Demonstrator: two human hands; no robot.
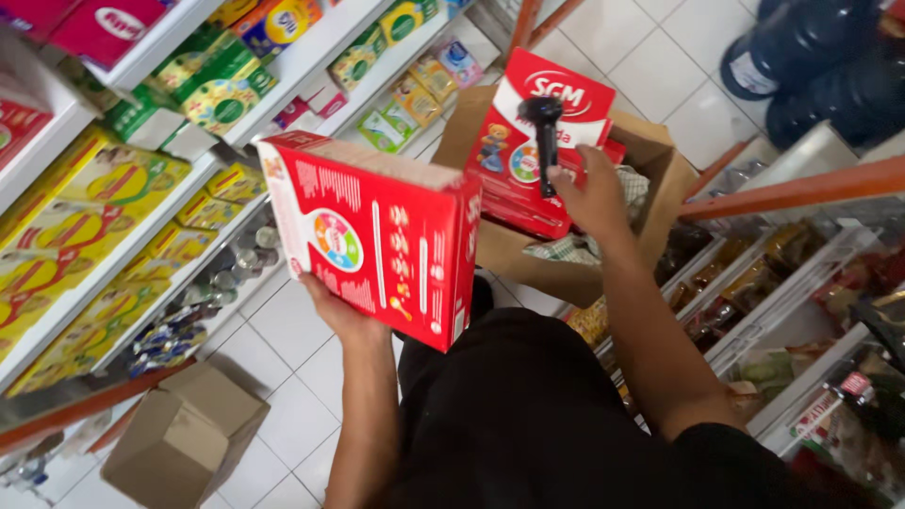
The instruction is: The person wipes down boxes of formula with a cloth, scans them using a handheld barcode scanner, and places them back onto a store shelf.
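Your left hand (341, 316) holds a big red carton (377, 240) from underneath, its fingers wrapped around the bottom edge and mostly hidden behind the cardboard, so the carton stands tilted above your palm with its printed back panel turned up at you. Your right hand (592, 193) is closed on a black handheld scanner (545, 141), fingers folded around the lower part of the grip while the scanner's head sticks up past your knuckles. The scanner sits right in front of a second red carton (528, 151), which stands upright in an open brown cardboard box (660, 179) on the floor ahead of you; whether the scanner touches that carton cannot be told. The two red cartons are near each other but apart, with a strip of brown box showing between them. To your left runs a shelf (141, 245) stacked with yellow and green packs. A smaller closed cardboard box (184, 434) lies on the white tiled floor (283, 377) by the foot of that shelf.
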